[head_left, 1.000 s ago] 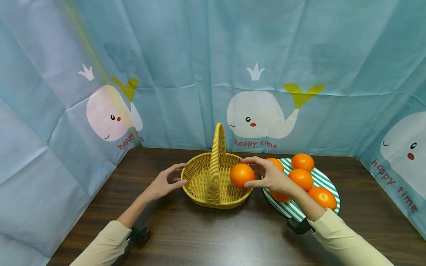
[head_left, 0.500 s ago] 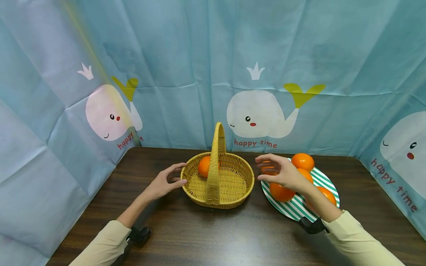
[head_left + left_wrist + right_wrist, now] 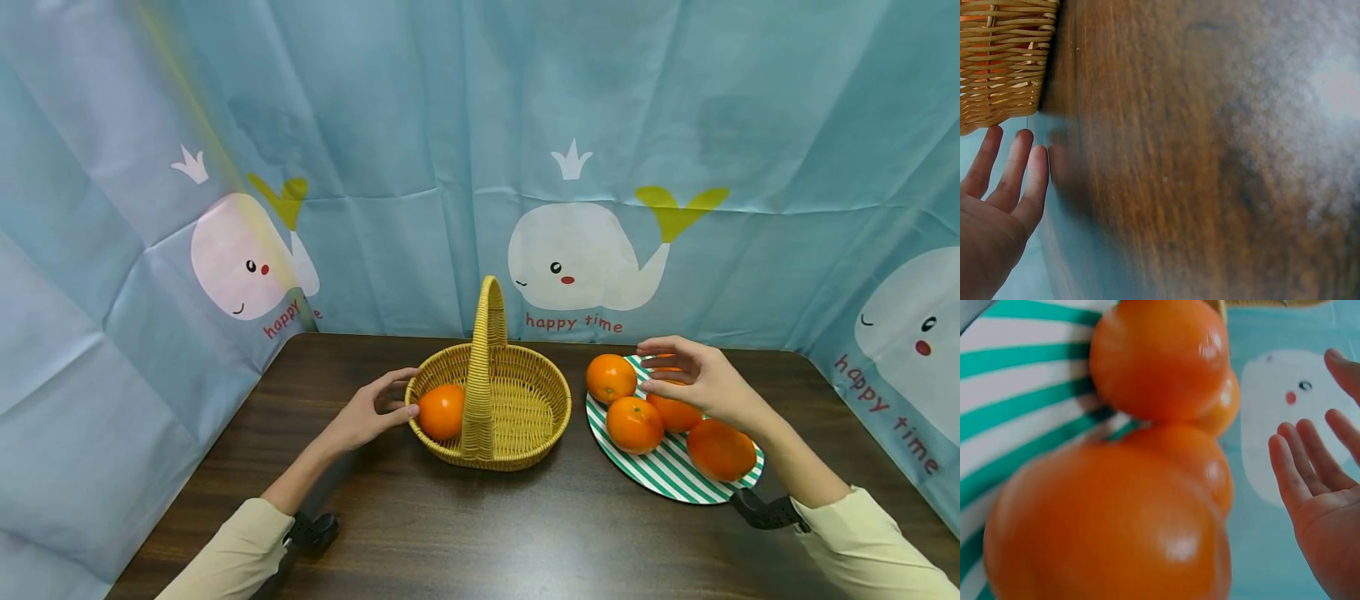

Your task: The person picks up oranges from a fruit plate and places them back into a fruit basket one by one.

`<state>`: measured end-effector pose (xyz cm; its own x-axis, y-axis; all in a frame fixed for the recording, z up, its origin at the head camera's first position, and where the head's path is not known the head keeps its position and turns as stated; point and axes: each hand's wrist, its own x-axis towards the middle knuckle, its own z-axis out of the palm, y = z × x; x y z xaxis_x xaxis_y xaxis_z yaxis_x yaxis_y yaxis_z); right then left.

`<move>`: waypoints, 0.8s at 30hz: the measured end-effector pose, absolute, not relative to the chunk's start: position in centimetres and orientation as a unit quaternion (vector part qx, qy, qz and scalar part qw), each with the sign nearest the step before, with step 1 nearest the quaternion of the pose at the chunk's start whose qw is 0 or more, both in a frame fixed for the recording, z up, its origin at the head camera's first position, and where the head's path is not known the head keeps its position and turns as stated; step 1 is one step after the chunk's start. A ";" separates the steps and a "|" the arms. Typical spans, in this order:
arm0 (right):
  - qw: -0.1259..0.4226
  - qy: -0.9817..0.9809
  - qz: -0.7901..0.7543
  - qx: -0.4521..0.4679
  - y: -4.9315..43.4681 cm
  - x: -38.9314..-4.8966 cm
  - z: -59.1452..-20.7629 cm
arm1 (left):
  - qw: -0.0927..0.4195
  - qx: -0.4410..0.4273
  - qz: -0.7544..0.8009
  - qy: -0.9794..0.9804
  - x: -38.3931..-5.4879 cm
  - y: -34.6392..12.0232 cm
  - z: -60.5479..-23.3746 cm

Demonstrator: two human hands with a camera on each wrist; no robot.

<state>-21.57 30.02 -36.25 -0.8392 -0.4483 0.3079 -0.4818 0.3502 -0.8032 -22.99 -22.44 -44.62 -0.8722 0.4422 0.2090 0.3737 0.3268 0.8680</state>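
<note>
At the nine-o'clock rim of the basket [image 3: 517, 460], the left hand [image 3: 372, 412] rested with thumb and fingers wide apart, seemingly touching it, and one orange [image 3: 441, 412] lay inside, at nine o'clock of the handle [image 3: 477, 387]. Toward three o'clock, the right hand [image 3: 705, 381], its grip wide, was above the striped plate [image 3: 663, 477], where several oranges [image 3: 635, 425] lay, one mostly hidden behind the fingers.
</note>
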 end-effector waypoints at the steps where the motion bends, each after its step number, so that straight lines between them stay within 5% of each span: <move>1: 0.020 -0.823 0.494 0.279 30.5 -21.4 -36.2 | 0.033 0.251 0.523 0.814 -23.0 -22.5 -44.6; 24: 0.074 -0.856 0.466 0.212 39.0 -17.2 -37.1 | 0.030 0.254 0.518 0.816 -23.2 -22.6 -44.9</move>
